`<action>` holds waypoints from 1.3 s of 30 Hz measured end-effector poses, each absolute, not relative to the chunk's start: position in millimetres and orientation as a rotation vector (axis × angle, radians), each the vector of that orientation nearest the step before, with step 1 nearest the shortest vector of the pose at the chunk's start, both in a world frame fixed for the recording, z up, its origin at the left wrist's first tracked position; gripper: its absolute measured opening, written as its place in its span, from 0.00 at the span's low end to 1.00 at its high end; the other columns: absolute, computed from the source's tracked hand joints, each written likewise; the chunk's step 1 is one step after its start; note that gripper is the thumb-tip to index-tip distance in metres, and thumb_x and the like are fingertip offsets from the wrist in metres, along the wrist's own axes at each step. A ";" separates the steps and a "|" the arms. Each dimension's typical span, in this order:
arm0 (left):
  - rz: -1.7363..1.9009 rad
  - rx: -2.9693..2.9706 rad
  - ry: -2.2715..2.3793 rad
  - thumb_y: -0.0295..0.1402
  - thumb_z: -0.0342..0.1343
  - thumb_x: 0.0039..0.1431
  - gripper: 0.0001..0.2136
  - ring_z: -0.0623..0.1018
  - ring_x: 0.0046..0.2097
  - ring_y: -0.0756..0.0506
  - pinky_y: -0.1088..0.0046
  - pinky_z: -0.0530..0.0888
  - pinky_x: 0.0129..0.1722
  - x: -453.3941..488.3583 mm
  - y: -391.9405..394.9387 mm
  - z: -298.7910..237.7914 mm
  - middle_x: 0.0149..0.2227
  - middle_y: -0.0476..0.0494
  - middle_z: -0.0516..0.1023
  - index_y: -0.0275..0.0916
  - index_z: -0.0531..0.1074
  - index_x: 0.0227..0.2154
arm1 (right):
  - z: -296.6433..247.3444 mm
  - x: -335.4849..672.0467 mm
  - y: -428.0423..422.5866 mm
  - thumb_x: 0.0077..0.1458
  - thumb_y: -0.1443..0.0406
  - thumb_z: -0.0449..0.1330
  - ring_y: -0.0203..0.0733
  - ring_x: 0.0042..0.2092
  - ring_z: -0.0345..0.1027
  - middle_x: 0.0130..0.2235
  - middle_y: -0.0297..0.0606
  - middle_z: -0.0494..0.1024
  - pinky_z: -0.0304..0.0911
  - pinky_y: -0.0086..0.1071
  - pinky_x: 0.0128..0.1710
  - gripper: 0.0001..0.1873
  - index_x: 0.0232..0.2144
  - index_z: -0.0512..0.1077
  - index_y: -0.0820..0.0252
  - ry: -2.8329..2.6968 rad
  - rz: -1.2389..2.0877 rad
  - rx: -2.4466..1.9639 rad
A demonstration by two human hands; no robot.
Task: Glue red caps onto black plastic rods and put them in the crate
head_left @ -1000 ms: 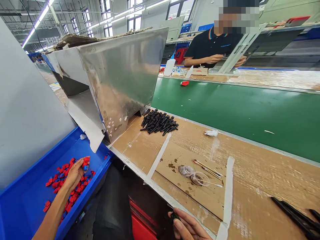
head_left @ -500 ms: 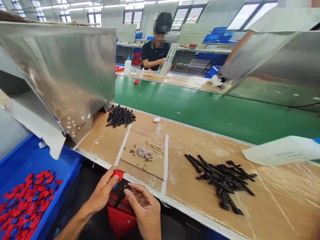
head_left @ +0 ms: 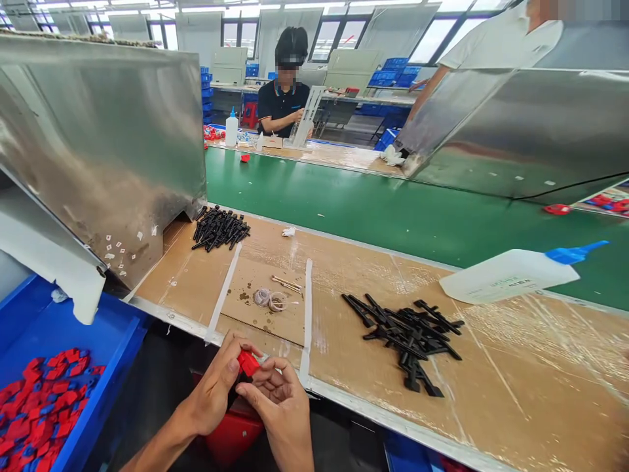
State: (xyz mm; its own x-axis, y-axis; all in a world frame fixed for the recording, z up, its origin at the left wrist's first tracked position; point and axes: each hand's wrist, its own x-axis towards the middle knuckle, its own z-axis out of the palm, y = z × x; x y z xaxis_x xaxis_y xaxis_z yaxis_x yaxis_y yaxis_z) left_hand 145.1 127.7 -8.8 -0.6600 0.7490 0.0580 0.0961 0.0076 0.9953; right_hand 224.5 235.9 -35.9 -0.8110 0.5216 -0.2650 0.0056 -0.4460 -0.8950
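Observation:
My left hand is closed around a small red plastic piece, which shows between its fingertips just off the table's front edge. Close against it on the right, my right hand is closed too, its fingertips meeting the red piece. The black plastic rod in my right hand is mostly hidden by the fingers; only a dark bit shows under the red piece. Beyond my hands lies a cardboard sheet with two small round containers and several cotton swabs.
Black rod parts lie in one pile at back left and another at right. A blue bin at left holds red and blue pieces. A white bottle lies tilted near the green belt. A co-worker sits opposite.
My hands have come together: the black rod has moved up to the red piece and is now mostly hidden. The view has shifted to the right, bringing the bottle's blue nozzle into sight.

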 end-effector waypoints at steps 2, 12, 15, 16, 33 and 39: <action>1.702 0.940 1.789 0.50 0.32 0.68 0.27 0.63 0.57 0.39 0.57 0.59 0.60 145.6 125.8 -15.1 0.56 0.38 0.61 0.43 0.59 0.61 | -34.9 224.0 238.3 0.32 0.66 0.77 0.38 0.28 0.73 0.28 0.32 0.80 0.71 0.28 0.29 0.34 0.45 0.72 0.55 -1.384 2.433 -0.652; 1.608 1.306 1.729 0.65 0.32 0.55 0.42 0.67 0.55 0.36 0.50 0.64 0.55 144.8 121.4 -15.3 0.69 0.34 0.41 0.52 0.26 0.68 | -30.4 236.7 250.1 0.37 0.55 0.75 0.45 0.39 0.75 0.37 0.35 0.80 0.72 0.31 0.40 0.26 0.42 0.81 0.48 -1.723 2.244 -0.369; 1.558 1.211 1.724 0.60 0.39 0.60 0.39 0.70 0.50 0.40 0.55 0.68 0.53 143.3 119.4 -10.9 0.66 0.34 0.52 0.48 0.37 0.68 | -32.5 242.3 263.0 0.35 0.50 0.74 0.42 0.35 0.73 0.35 0.35 0.76 0.72 0.29 0.34 0.27 0.41 0.81 0.48 -1.749 1.974 -0.369; 1.500 1.214 1.729 0.56 0.43 0.62 0.36 0.70 0.49 0.41 0.58 0.69 0.52 143.0 119.2 -10.2 0.64 0.35 0.56 0.48 0.42 0.68 | -33.7 244.1 267.3 0.35 0.49 0.74 0.42 0.36 0.72 0.37 0.36 0.75 0.72 0.28 0.34 0.27 0.41 0.81 0.48 -1.746 1.909 -0.364; 1.127 1.285 1.921 0.39 0.43 0.69 0.23 0.74 0.57 0.39 0.63 0.72 0.53 158.9 129.8 -15.9 0.60 0.37 0.71 0.44 0.51 0.64 | -38.3 268.7 282.2 0.46 0.54 0.71 0.51 0.49 0.75 0.47 0.37 0.81 0.71 0.39 0.51 0.28 0.51 0.75 0.43 -1.908 1.842 -0.349; 0.992 1.513 2.086 0.38 0.39 0.70 0.20 0.82 0.42 0.37 0.65 0.76 0.39 162.0 133.4 -30.5 0.49 0.33 0.78 0.39 0.53 0.61 | -43.7 268.5 275.3 0.46 0.53 0.70 0.50 0.43 0.77 0.42 0.37 0.82 0.73 0.36 0.44 0.23 0.47 0.77 0.44 -1.885 1.712 -0.368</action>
